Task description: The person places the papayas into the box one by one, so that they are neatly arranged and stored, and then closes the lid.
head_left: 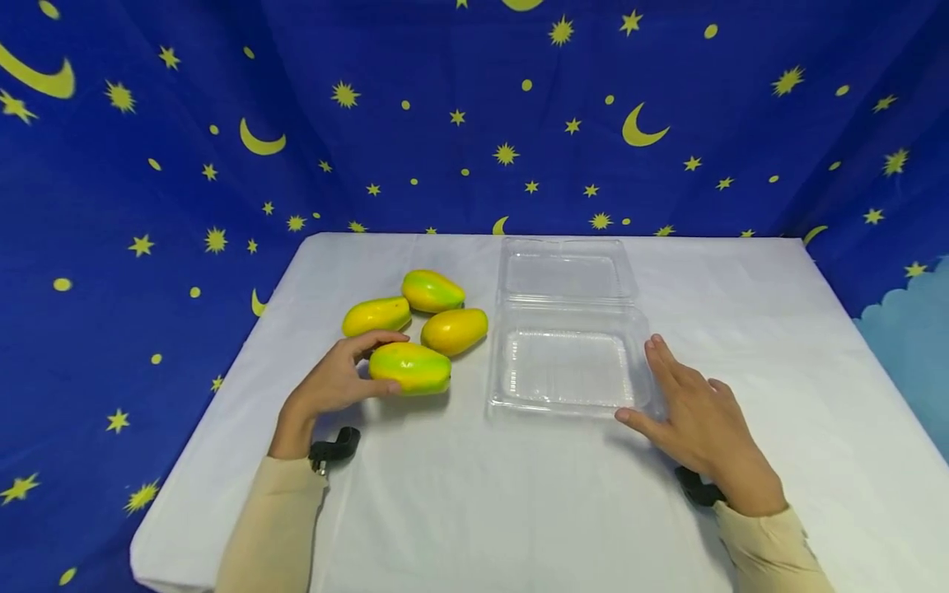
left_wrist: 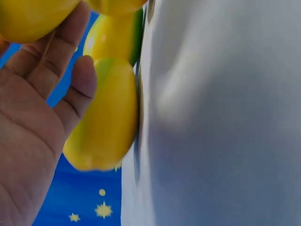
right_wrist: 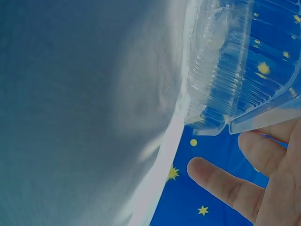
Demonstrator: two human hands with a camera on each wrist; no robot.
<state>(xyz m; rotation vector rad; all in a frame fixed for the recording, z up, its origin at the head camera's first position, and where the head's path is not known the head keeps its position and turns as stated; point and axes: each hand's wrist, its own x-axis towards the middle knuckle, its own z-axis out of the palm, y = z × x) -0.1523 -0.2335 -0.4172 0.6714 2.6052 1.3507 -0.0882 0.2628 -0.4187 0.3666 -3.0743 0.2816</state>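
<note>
My left hand (head_left: 337, 375) holds a yellow-green mango (head_left: 410, 368) between thumb and fingers; a shadow lies on the cloth beneath it. In the left wrist view the held mango (left_wrist: 33, 19) shows at the top left, partly cut off. Just beyond it lie other mangoes: one at the left (head_left: 376, 316), one behind (head_left: 433, 291) and one at the right (head_left: 455, 331). A clear plastic clamshell box (head_left: 567, 409) lies with its lid folded back. At its right side, my right hand (head_left: 700, 412) has its fingers extended along the rim, thumb by the front corner.
A white cloth (head_left: 474, 511) covers the table. Behind and to the sides hangs a blue curtain (head_left: 445, 140) with yellow stars and moons. The box's lid (head_left: 565, 276) reaches close to the table's back edge.
</note>
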